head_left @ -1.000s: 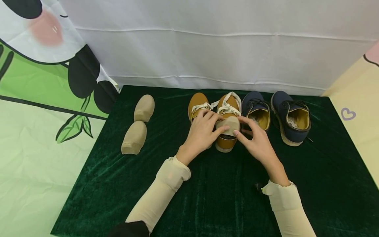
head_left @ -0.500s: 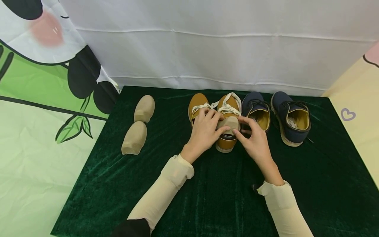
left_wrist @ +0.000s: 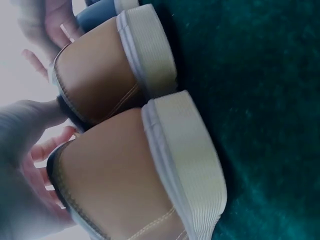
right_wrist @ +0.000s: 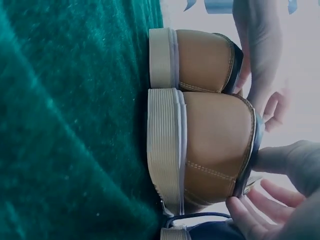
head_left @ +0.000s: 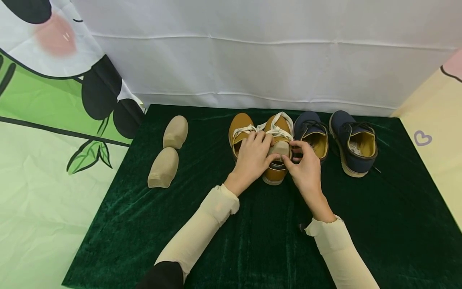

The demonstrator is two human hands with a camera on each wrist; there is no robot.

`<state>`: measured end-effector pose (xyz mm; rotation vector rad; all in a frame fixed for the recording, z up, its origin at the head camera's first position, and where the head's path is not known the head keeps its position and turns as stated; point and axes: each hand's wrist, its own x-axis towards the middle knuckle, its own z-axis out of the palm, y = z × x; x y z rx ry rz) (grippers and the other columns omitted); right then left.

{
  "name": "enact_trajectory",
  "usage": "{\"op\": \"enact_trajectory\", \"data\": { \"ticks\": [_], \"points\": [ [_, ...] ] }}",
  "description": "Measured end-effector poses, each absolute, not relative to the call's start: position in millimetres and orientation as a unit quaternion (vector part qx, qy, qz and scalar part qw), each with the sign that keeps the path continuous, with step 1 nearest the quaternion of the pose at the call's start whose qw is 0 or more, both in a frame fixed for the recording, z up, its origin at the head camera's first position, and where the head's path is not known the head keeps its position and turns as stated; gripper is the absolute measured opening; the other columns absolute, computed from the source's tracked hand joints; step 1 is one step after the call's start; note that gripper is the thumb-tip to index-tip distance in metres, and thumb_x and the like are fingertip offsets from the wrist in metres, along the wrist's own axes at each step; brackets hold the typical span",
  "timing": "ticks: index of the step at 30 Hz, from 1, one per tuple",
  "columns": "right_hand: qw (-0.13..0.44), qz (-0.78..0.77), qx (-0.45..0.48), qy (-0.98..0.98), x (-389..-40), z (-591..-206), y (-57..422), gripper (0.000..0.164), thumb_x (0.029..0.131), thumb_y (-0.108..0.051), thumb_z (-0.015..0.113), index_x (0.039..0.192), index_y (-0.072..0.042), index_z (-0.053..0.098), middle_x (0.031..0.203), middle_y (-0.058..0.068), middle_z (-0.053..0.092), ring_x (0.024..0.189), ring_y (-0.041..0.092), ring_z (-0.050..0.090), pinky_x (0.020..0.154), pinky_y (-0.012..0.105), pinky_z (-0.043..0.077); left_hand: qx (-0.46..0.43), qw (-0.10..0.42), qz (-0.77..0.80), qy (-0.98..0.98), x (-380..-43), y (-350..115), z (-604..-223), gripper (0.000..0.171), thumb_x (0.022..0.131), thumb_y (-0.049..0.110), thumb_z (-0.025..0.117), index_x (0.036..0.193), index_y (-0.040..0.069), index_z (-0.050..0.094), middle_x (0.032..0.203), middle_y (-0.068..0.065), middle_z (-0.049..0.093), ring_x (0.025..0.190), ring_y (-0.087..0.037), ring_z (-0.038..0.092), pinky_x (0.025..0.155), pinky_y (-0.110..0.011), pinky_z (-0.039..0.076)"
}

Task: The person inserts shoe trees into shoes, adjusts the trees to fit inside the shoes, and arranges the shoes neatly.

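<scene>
While one white backdrop fills the far side of the room, one green velvet cloth spreads before it, its back edge close to the hanging fabric and its two side edges slanting outward towards the person. Two cream sleeves reach in over the near part, with plenty of velvet on either side of them. Four shoes stand upright, toes to the back edge: two navy lace-ups on the right, the inner one and the outer one, with a good strip of velvet beyond to the right edge, and two tan lace-ups, the left one and the right one, close side by side. Only a narrow gap parts the right tan shoe from its navy neighbour. The left hand is half closed, its fingers bent over the tan pair and its thumb against a beige moulded insert. The right hand, partly closed too, has that insert and the shoe's collar between thumb and fingers. I count three inserts: this one sits in the mouth of the right tan shoe, while a far one and a near one lie end to end by the left edge, a wide run of velvet between them and the shoes. Whether the left tan shoe holds another, I cannot tell. White laces cross the tan pair, dark laces the navy.
</scene>
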<state>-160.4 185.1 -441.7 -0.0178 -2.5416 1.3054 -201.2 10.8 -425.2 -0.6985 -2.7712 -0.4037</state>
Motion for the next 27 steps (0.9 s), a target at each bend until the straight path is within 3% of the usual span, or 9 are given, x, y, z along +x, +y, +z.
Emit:
{"op": "enact_trajectory", "data": {
  "ticks": [3,11,18,22,27],
  "points": [
    [0.136,0.449,-0.006,-0.883,-161.3,-442.1,184.0,0.047,0.092,-0.005,0.078,0.135,-0.003,0.059,0.130,0.022,0.063,0.115,0.039,0.066,0.093,0.052,0.060,-0.244,0.125,-0.141,-0.951,-201.8,11.6,-426.8,0.041,0.096,0.052,0.071,0.119,0.020,0.058,0.119,-0.002,0.060,0.110,-0.023,0.058,0.085,-0.040,0.052],
    [0.158,0.430,0.035,-0.888,-149.9,-445.0,184.4,0.043,0.095,-0.006,0.075,0.134,-0.002,0.057,0.132,0.022,0.057,0.119,0.037,0.062,0.094,0.051,0.060,-0.280,0.106,-0.176,-0.938,-203.4,8.7,-424.6,0.052,0.100,0.042,0.069,0.148,0.028,0.053,0.135,-0.006,0.056,0.119,-0.025,0.056,0.092,-0.043,0.053],
    [0.157,0.410,0.062,-0.896,-137.1,-443.5,182.1,0.033,0.097,-0.009,0.074,0.126,-0.002,0.060,0.135,0.020,0.054,0.119,0.037,0.059,0.097,0.054,0.058,-0.310,0.118,-0.172,-0.928,-204.4,5.0,-420.7,0.043,0.105,0.036,0.062,0.148,0.032,0.057,0.138,-0.005,0.057,0.123,-0.024,0.056,0.097,-0.042,0.054],
    [0.155,0.388,0.083,-0.905,-131.1,-443.1,180.1,0.025,0.097,-0.013,0.075,0.118,-0.004,0.066,0.140,0.020,0.053,0.122,0.038,0.056,0.097,0.055,0.054,-0.327,0.124,-0.170,-0.922,-205.7,3.9,-419.1,0.040,0.105,0.033,0.063,0.145,0.033,0.060,0.139,-0.004,0.057,0.119,-0.022,0.059,0.095,-0.037,0.056],
    [0.145,0.358,0.105,-0.916,-125.6,-444.2,176.8,0.028,0.094,-0.016,0.079,0.118,-0.005,0.069,0.146,0.025,0.046,0.133,0.044,0.045,0.105,0.064,0.043,-0.337,0.136,-0.179,-0.914,-207.8,3.8,-419.2,0.037,0.104,0.032,0.065,0.141,0.032,0.064,0.138,-0.003,0.057,0.111,-0.020,0.064,0.085,-0.034,0.058]
  ]
}}
